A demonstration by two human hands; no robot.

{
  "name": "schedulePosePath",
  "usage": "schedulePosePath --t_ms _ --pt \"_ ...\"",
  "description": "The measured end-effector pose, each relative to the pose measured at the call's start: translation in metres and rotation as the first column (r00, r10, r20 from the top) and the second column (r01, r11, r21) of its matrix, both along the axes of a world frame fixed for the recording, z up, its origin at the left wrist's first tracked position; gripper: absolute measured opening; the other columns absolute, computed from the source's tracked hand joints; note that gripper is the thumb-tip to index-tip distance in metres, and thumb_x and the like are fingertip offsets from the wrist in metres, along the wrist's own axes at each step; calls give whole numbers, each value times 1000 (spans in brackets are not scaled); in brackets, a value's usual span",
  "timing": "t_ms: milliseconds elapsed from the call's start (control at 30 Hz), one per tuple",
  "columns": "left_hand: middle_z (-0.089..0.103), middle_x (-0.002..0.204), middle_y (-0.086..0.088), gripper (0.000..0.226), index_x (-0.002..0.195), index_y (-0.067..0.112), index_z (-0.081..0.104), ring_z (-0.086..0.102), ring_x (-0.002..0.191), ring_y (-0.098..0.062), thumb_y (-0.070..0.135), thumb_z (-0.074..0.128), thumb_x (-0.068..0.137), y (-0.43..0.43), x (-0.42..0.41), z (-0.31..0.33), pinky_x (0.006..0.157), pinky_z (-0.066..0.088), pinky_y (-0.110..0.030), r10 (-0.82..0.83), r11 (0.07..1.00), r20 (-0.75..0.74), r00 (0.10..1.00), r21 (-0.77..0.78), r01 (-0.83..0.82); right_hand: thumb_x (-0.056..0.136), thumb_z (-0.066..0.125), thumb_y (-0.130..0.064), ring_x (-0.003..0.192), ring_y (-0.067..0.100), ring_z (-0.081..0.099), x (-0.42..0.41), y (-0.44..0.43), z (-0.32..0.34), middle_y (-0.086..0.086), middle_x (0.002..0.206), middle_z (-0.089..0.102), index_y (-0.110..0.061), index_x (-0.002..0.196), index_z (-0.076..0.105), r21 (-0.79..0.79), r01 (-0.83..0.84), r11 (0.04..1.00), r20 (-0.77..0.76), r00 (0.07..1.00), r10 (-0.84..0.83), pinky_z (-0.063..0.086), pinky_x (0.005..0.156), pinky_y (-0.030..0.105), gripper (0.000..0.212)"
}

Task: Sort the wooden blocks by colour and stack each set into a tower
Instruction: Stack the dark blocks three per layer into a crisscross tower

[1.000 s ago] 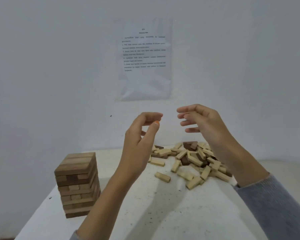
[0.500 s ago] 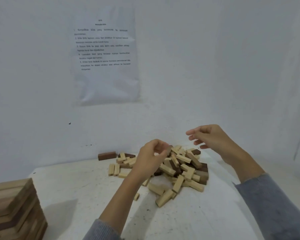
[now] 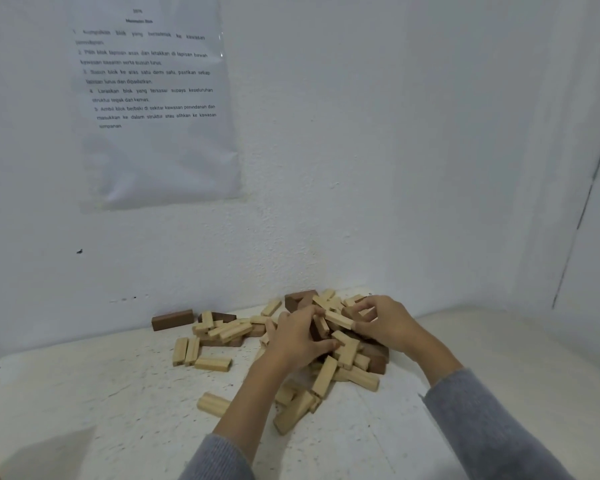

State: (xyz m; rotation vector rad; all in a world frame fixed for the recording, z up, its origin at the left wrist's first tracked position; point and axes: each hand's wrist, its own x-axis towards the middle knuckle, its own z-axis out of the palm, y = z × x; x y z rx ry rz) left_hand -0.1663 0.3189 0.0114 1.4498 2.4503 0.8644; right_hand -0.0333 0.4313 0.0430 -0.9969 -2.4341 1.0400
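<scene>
Sorting step: left hand [image 3: 297, 339] and right hand [image 3: 383, 323], fingers curled, dig into pile [image 3: 326, 375]; what each grips, cannot tell. Next: pull out one colour cleanly.

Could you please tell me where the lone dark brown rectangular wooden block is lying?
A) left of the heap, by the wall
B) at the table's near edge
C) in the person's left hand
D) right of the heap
A: the dark brown rectangular wooden block lies flat on the white table, close to the white wall and left of the heap of pale and dark wooden blocks.
</scene>
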Motion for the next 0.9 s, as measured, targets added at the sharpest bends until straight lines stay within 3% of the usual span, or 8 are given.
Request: schedulePosePath --t_ms 267,400,500,600,700,767,833,900 --pt "53 116 6 61 123 28 50 48 114 -17 30 82 71 1 2 -1 102 39 -42 40 987 118 992 151 -58 83 72 -11 78 11 59 0 6 -11 6 98 64 -13 112 62 -48 86 995 -110 990 -90 43 57 11 31" --pt "41 113 8 75 129 24 48 45 106 -8 13 86 66 -6 5 7 94 41 -21 8 971 243 970 231 -66 77 80 -24 85 14 61 0 7 -8 3 96 65 -13 105 65 -84 130 988 -180 973 -144 45 64 17 33" --pt "40 105 12 76 123 29 50 50 102 -12 8 88 61 -10 6 12 96 48 -31 23 957 277 961 272 -102 74 83 -25 76 10 61 3 9 -3 3 84 66 -15 99 66 -149 129 980 -266 950 -165 42 58 15 32" --pt "48 108 -1 69 117 26 52 56 96 -16 4 87 62 -13 6 16 80 51 -24 46 929 347 937 331 -168 80 75 -8 74 11 59 6 13 0 8 85 68 -10 108 67 -225 103 969 -362 914 -181 46 65 20 30" --pt "57 98 2 53 112 18 58 57 86 -10 9 85 67 -16 4 19 65 45 -15 67 897 439 896 366 -246 85 71 -9 77 10 60 8 19 3 8 91 70 -3 110 69 -379 52 924 -520 814 -259 47 74 20 26" --pt "65 92 1 36 103 11 66 61 86 -12 14 82 72 -16 3 20 67 45 -16 72 878 472 879 388 -280 91 64 -15 77 10 60 10 22 8 6 91 69 1 111 67 -466 17 884 -566 763 -313 49 75 21 26" --pt "70 94 -3 24 101 10 70 65 94 -17 15 78 78 -15 4 21 74 48 -19 54 861 510 858 412 -299 99 52 -16 77 18 62 13 27 10 8 71 62 2 117 60 -531 0 848 -574 736 -359 53 79 30 27" --pt "71 98 -4 14 100 13 69 66 93 -11 13 70 86 -14 7 26 73 50 -15 9 846 559 829 437 -305 102 38 -13 80 23 61 14 32 8 5 59 49 -3 122 54 -561 29 827 -529 756 -385 52 77 31 28"
